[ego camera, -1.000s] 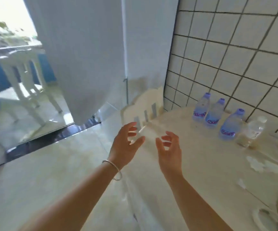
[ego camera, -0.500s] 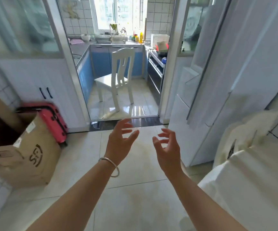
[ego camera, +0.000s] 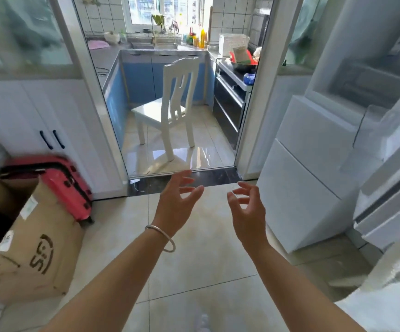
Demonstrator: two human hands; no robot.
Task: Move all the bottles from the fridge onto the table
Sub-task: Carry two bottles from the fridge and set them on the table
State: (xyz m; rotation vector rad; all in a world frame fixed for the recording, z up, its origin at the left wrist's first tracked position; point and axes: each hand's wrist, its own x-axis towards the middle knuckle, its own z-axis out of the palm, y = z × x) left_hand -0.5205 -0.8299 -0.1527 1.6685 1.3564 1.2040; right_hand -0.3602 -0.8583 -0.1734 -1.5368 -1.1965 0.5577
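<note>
Hands, left point(ego camera: 178, 207) and right point(ego camera: 250, 216), fingers spread, empty, over bare floor point(ego camera: 201, 267) beside fridge point(ego camera: 314, 168).

Left hand point(ego camera: 176, 207), right hand point(ego camera: 248, 213) empty, outstretched.

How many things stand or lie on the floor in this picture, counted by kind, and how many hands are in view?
Chair: 1
Cardboard box: 1
Red suitcase: 1
Fridge: 1
Hands: 2, left hand and right hand, both open and empty
Bottles to move, as far as I can tell: 0
Total: 6
</note>
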